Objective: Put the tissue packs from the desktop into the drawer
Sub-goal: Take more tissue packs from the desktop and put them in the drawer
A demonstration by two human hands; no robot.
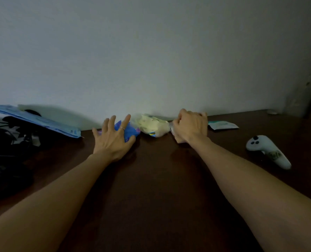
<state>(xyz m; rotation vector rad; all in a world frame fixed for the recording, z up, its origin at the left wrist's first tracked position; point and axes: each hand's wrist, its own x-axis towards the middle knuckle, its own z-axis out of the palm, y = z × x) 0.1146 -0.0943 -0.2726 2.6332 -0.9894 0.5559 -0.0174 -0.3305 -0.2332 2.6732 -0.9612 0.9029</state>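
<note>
Three tissue packs lie along the wall at the back of the dark wooden desktop [151, 179]. My left hand [113, 139] is spread over a blue tissue pack [130, 130], fingers straight, thumb at its near right side. A pale yellow tissue pack [153, 127] lies in the middle, untouched. My right hand [191, 127] is curled round a pale, clear-wrapped tissue pack [176, 138], which it mostly hides. A flat white and green packet [223, 125] lies farther right. No drawer is in view.
A white game controller [268, 151] lies on the desk at the right. At the left, a blue folder [36, 120] leans over dark cables and bags [9, 142]. The grey wall stands directly behind the packs.
</note>
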